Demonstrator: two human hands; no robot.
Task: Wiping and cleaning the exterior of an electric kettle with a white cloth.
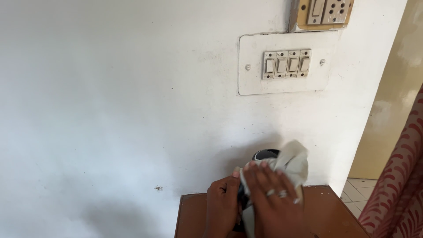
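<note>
A switch plate [286, 64] hangs on the wall [110, 97] above; on the brown table [326, 211], a dark rounded object [265, 154] stands upright against the wall, largely hidden by a white cloth [294, 164]; the right hand [275, 200] presses the cloth on it; the left hand [221, 207] grips its side.

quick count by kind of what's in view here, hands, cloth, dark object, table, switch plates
hands: 2 (left hand, right hand)
white cloth: 1
dark round object: 1
brown table: 1
switch plates: 2 (white, tan)
total: 7

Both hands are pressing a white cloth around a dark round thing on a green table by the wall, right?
Not quite: the table is brown, not green, as the head view shows. The rest holds: left hand and right hand press a white cloth around the dark round thing by the wall.
</note>
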